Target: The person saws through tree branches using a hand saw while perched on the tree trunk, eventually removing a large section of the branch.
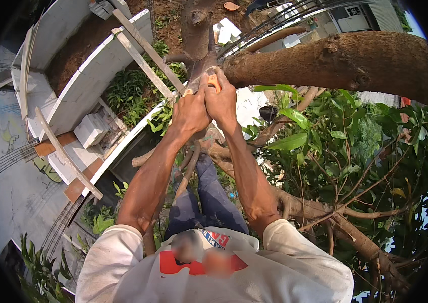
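From where I watch, the biggest thing is the leaves (360, 136), a green mass filling the right side. Above them the thick limb (335, 60) runs in from the upper right toward the middle. On the left I see a white wall (105, 55), curved by the lens, with planks (146, 48) leaning across its edge and a white block (91, 130) farther down.

Near the bottom, the pale shirt (148, 275) spreads wide, with dark blue trousers (214, 194) beyond its hem. A lower branch (355, 232) slants away to the right, under the leaves. At top centre the upright trunk (194, 33) forks just beyond the hands.

Both forearms reach straight up the view and meet there. My left hand (191, 112) and right hand (222, 101) press against each other, fingers curled, both clenched on the orange handle (214, 83). It sits at the fork, just beside the near end of the thick limb; only small parts of it show. The hands hide the rest, so I cannot tell how the tool beyond it is shaped.
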Tool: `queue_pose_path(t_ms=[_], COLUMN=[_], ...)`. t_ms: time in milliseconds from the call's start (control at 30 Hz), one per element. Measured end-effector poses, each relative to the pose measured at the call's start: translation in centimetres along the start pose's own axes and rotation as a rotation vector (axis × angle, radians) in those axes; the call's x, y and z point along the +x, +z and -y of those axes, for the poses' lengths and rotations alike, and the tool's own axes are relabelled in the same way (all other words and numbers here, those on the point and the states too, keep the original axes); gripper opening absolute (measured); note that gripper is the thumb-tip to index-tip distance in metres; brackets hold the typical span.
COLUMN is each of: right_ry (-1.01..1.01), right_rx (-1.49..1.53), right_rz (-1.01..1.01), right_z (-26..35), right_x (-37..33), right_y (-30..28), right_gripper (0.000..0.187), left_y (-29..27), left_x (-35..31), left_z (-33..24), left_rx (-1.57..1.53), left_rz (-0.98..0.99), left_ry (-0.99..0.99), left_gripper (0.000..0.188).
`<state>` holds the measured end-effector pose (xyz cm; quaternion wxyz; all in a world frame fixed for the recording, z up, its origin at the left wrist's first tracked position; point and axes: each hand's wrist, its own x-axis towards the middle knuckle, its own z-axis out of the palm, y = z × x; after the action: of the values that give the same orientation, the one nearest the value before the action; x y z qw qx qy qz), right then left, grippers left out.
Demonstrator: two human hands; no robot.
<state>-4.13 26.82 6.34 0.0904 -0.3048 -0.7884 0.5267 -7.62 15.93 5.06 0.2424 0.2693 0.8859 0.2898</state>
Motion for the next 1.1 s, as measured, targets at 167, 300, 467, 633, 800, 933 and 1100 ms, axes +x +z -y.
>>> queue_pose_path(t_ms=[167, 300, 467, 633, 800, 933, 1100], right_ry=[0.002, -0.131, 0.049, -0.079, -0.196, 0.000, -0.033], right_rx=[-0.074, -0.026, 0.025, -0.042, 0.024, 0.178, -0.003], right_rz=[-0.011, -0.043, -0.055, -0.013, -0.019, -0.103, 0.007], right_z=[-3.0, -1.8, -1.3, -5.7, -2.2, -3.8, -3.6], right_x=[-1.5, -15.0, 3.7, -6.4, -12.2, 5.0, -10.2], right_y=[1.1, 0.7, 1.7, 0.8, 1.9, 2.5, 1.7], right_gripper=[0.049, 0.062, 0.058, 0.064, 0.064, 0.059, 0.062], left_y=[2.3, 1.4, -1.4, 1.6, 0.6, 0.6, 0.7], left_x=[-2.0, -15.7, 3.7, -6.1, -9.9, 5.3, -10.3], left_z=[2.0, 1.2, 1.1, 1.2, 3.0, 2.5, 2.3], left_rx=[0.009, -0.173, -0.026, -0.037, -0.146, 0.064, -0.121], left_rz=[0.065, -0.091, 0.069, 0.154, -0.041, 0.019, -0.041], left_ry=[0.004, 0.155, 0.049, -0.017, 0.090, 0.102, 0.109], left_gripper=[0.060, 0.082, 0.054, 0.089, 0.080, 0.084, 0.078])
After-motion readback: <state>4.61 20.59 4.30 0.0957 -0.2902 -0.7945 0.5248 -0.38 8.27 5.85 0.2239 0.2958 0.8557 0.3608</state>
